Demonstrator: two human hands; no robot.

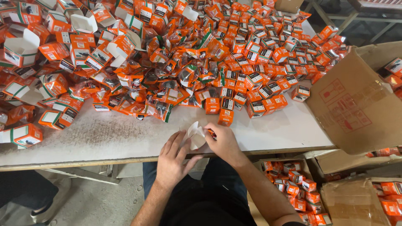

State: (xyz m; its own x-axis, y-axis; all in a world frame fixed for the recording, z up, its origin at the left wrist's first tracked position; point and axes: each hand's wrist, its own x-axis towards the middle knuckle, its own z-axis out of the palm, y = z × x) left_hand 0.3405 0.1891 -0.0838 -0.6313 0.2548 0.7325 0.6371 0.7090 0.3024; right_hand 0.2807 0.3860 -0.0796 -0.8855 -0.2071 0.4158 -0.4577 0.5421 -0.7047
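Orange cartons (251, 79) and foil-lined pouches (167, 90) heap across a white table (104, 138) as a seated person works at its near edge. Between the two hands lies a small box (196, 134), its white inside facing up, flaps spread, resting on the table just in front of the pile. The left hand (172, 161) lies flat beside it, fingers (178, 142) stretched and slightly spread, their tips touching the box's left flap. The right hand (224, 142) curls over the box's right side, fingers bent around that edge and pinching it; an orange sliver shows at the fingertips. Closed cartons crowd the table's right half, while opened, empty ones lie scattered at far left. A large brown cardboard box (351, 104) stands tilted at the table's right end. Below it, on the floor beside the person's knee, another cardboard case (293, 184) holds more orange cartons.
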